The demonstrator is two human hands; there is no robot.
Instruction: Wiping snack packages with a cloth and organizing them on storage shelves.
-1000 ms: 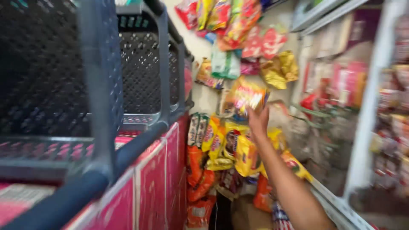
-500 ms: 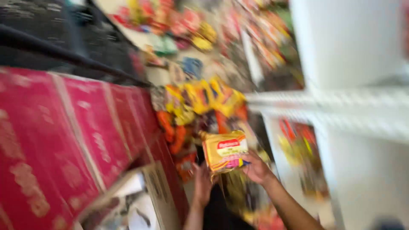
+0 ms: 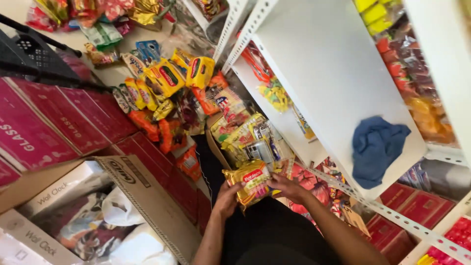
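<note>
1. Head view, lower centre of frame: left hand (image 3: 226,197) and right hand (image 3: 286,187) both have their grip clamped on one yellow snack packet (image 3: 249,182), left at its lower-left edge, right at its right edge. Packet sits between the hands, just above the person's dark-clothed lap.
2. Handling, as a judgement: packet looks light, soft and crinkly, with a glossy film that is likely slippery; contents probably brittle, so hold by the edges or sealed ends, no squeezing the middle.
3. Just above the hands: open carton of mixed packets (image 3: 245,137), touching or nearly touching the held packet; cannot tell which.
4. Upper centre: hanging yellow and orange snack bags (image 3: 167,78), crowding the space ahead.
5. Right of frame: white shelf (image 3: 324,73) with a blue cloth (image 3: 375,147) lying on it; the shelf edge juts close over the right hand.
6. Left of frame: red boxes (image 3: 54,122) stacked; lower left, an open cardboard box (image 3: 147,196) with wrapped items, near the left forearm.
</note>
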